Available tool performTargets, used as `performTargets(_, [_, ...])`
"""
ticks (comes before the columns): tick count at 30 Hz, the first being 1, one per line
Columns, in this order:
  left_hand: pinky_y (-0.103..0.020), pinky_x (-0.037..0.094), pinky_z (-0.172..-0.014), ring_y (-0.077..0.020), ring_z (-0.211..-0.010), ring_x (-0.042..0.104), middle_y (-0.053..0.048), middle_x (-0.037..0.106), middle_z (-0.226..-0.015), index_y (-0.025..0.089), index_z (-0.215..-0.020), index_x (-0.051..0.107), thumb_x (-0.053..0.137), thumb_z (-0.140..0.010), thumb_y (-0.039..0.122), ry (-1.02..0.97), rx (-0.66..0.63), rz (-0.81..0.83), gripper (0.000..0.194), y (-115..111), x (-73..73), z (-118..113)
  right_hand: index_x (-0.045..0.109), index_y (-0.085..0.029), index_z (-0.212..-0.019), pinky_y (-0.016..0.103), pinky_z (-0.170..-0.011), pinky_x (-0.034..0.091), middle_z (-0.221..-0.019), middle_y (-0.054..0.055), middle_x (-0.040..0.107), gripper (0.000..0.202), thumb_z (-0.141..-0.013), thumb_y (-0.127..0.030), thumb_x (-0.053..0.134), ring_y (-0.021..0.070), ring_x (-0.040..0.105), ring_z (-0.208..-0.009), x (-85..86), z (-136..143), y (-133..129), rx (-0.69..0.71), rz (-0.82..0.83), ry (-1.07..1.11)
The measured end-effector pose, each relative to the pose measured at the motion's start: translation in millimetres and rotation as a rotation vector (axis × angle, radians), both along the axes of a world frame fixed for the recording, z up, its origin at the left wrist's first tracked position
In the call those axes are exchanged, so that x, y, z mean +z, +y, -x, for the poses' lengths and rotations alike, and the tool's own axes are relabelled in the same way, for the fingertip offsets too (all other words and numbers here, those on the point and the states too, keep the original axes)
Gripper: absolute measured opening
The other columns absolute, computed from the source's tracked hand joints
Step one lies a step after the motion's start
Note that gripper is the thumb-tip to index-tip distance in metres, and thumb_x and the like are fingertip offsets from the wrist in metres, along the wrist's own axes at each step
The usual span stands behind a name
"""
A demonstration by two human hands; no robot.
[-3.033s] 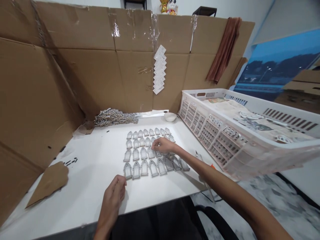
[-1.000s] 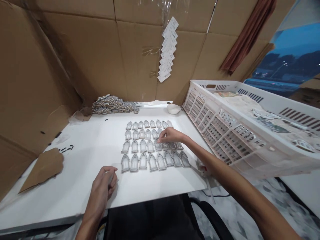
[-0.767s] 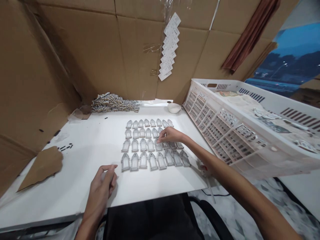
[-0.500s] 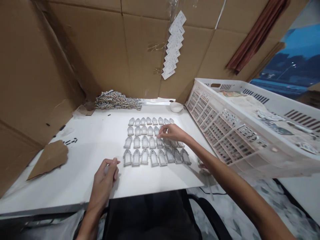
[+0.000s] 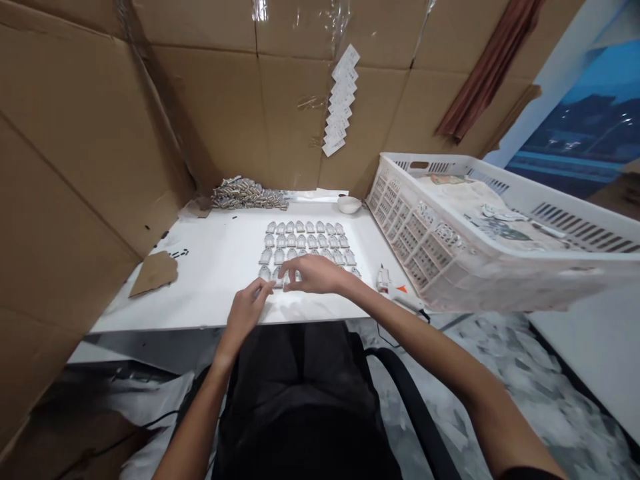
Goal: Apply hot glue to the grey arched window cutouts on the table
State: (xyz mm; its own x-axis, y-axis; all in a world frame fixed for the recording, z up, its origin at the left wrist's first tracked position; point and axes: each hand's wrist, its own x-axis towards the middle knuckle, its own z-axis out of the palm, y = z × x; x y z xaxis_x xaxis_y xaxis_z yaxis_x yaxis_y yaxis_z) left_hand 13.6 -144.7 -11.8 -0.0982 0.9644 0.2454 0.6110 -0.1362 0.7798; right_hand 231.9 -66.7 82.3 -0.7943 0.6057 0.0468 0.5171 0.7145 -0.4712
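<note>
Rows of small grey arched pieces [image 5: 301, 241], shaped like little windows with pale middles, lie on the white table [image 5: 210, 260]. Over the front row, my right hand [image 5: 315, 273] has its thumb and forefinger bent around one arched piece [image 5: 278, 275] near the row's left end. My left hand [image 5: 246, 308] is closed beside that same piece, its fingertips at the table's front. A small greyish thing shows between its fingers, too small to name. Part of the front row is hidden behind my right hand.
A heap of small metallic pieces [image 5: 245, 195] lies at the back beside a white bowl [image 5: 349, 205]. To the right are a glue gun [image 5: 395, 288] with a cord and a large white plastic crate [image 5: 425, 247]. A cardboard scrap [image 5: 154, 273] lies left.
My right hand has moved from the back rows to the front row's left end. My left hand has come in beside it. The view has shifted, and the glue gun now shows.
</note>
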Motion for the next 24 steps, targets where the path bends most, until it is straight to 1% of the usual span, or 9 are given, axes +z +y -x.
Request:
performTargets(4, [-0.026,0.04,-0.076,-0.0166,-0.073,0.061,0.003,0.069,-0.079,0.024,-0.084,0.066,0.052,-0.103,0.052,0.115,-0.102,-0.016,0.036,-1,-1.3,-2,0.076,-0.027,-0.12,0.025,-0.067,0.034,-0.102,0.001,0.082,0.026,-0.097,-0.038,0.078,0.0212,0.072,-0.097,15.5,-3,-10,0.016,-0.026,0.001])
performTargets(7, [-0.026,0.041,-0.078,-0.0179,-0.078,0.065,0.002,0.072,-0.083,0.024,-0.086,0.067,0.05,-0.104,0.05,0.115,-0.128,-0.04,0.036,0,-2.0,0,0.077,-0.027,-0.12,0.026,-0.067,0.034,-0.103,0.001,0.082,0.025,-0.099,-0.039,0.076,0.0214,0.072,-0.096,21.9,-5,-16,0.04,-0.048,-0.018])
performTargets(10, [-0.026,0.042,-0.077,-0.0176,-0.076,0.065,0.001,0.072,-0.082,0.023,-0.087,0.068,0.05,-0.104,0.049,0.099,-0.127,-0.073,0.036,1,-2.1,3,0.078,-0.027,-0.121,0.026,-0.067,0.034,-0.103,0.001,0.082,0.024,-0.1,-0.038,0.074,0.0217,0.072,-0.095,22.6,-5,-20,0.061,-0.054,-0.02])
performTargets(14, [-0.026,0.043,-0.075,-0.0166,-0.072,0.062,0.001,0.07,-0.078,0.023,-0.085,0.068,0.048,-0.105,0.049,0.106,-0.119,-0.088,0.038,2,-2.9,5,0.079,-0.029,-0.121,0.026,-0.068,0.035,-0.103,0.002,0.081,0.023,-0.1,-0.039,0.073,0.0216,0.072,-0.095,17.6,-6,-20,0.068,-0.046,0.001])
performTargets(17, [-0.026,0.042,-0.072,-0.0161,-0.069,0.059,0.002,0.067,-0.075,0.022,-0.083,0.069,0.047,-0.105,0.05,0.109,-0.121,-0.08,0.042,1,-4.2,5,0.079,-0.029,-0.117,0.026,-0.069,0.035,-0.103,0.002,0.08,0.019,-0.101,-0.035,0.072,0.0205,0.071,-0.094,11.5,-4,-19,0.067,-0.031,0.03])
performTargets(21, [-0.026,0.037,-0.066,-0.0152,-0.063,0.05,0.003,0.056,-0.066,0.021,-0.083,0.069,0.043,-0.106,0.056,0.075,-0.138,-0.031,0.05,-1,-5.8,5,0.078,-0.026,-0.111,0.025,-0.069,0.035,-0.103,0.001,0.079,0.014,-0.101,-0.032,0.072,0.0191,0.069,-0.093,1.0,2,-17,0.042,-0.025,0.094])
performTargets(24, [-0.027,0.033,-0.062,-0.0149,-0.06,0.041,0.005,0.045,-0.063,0.02,-0.084,0.068,0.039,-0.106,0.062,0.011,-0.157,0.029,0.055,-3,-6.6,5,0.076,-0.024,-0.112,0.025,-0.069,0.035,-0.105,0.002,0.079,0.015,-0.101,-0.033,0.072,0.0196,0.069,-0.094,-9.8,5,-14,0.011,-0.015,0.121])
